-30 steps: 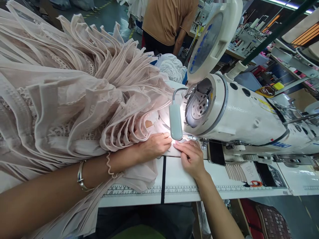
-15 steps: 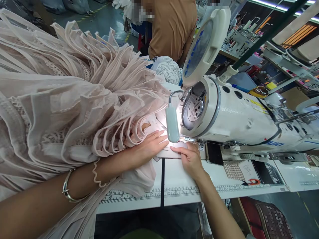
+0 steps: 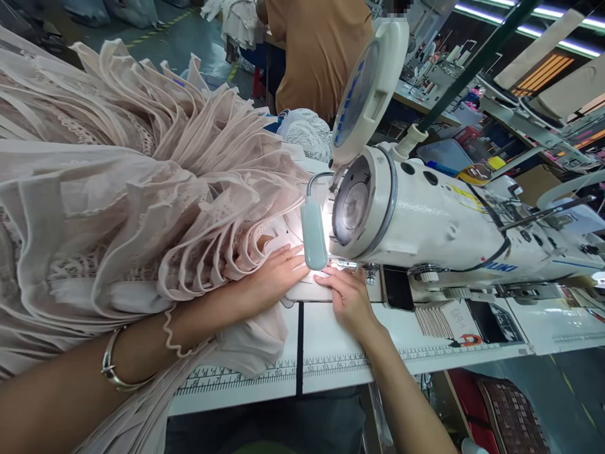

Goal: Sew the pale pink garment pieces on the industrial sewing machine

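Though one lamp [image 3: 314, 236], two hands [image 3: 278, 277] [image 3: 348, 296] on fabric [image 3: 280, 241].

Your sewing machine [image 3: 420, 221]: blue "UKI" legible. Ruler strip [image 3: 236, 377] on the front edge of your worktop [image 3: 326, 337]: 6, 7, 10, 12 readable. Your white card [image 3: 459, 319]: writing too small.

A grey-green floor [image 3: 203, 47] carries yellow lines [image 3: 163, 29]; bags [image 3: 132, 11] lie at upper left. Overhead shine 2 bright light strips [image 3: 477, 14], above a wood-edged table [image 3: 428, 108].
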Available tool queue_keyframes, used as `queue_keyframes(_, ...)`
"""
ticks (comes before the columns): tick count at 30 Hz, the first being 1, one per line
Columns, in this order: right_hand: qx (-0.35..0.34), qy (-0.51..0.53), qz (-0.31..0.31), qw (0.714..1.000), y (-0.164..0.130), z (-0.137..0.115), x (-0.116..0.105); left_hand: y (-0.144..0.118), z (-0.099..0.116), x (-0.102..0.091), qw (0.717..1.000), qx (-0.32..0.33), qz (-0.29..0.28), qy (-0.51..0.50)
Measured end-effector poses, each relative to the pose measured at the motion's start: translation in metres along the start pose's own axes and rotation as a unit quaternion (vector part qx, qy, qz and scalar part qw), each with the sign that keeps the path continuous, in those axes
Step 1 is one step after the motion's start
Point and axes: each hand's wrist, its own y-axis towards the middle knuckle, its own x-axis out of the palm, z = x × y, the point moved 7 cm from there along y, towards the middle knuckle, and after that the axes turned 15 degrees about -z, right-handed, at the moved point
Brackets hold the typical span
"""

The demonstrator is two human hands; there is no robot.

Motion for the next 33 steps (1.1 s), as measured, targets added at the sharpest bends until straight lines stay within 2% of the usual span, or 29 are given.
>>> queue_keyframes(6,0.007,-0.011,-0.005,1.0,0.006,0.0,0.001,-0.003,0.002,-0.009,0.999,-0.004,0.04,0.002)
queue_keyframes(11,0.015,0.015,-0.028,0.999,0.009,0.003,0.003,-0.013,0.006,-0.008,0.988,0.006,0.073,0.136)
queue_keyframes(17,0.053,0.034,-0.11,0.992,0.014,0.006,0.008,-0.015,0.014,-0.004,0.976,0.021,0.05,0.21)
queue_keyframes(22,0.08,-0.023,-0.176,0.981,0.013,0.006,0.016,-0.014,0.015,-0.002,0.97,0.014,0.035,0.24)
queue_keyframes(26,0.095,-0.071,-0.197,0.973,0.013,0.007,0.019,-0.01,0.012,0.003,0.963,0.002,0.022,0.269)
queue_keyframes(33,0.131,-0.097,-0.205,0.965,0.018,0.007,0.018,-0.011,0.015,0.007,0.947,-0.008,0.0,0.32)
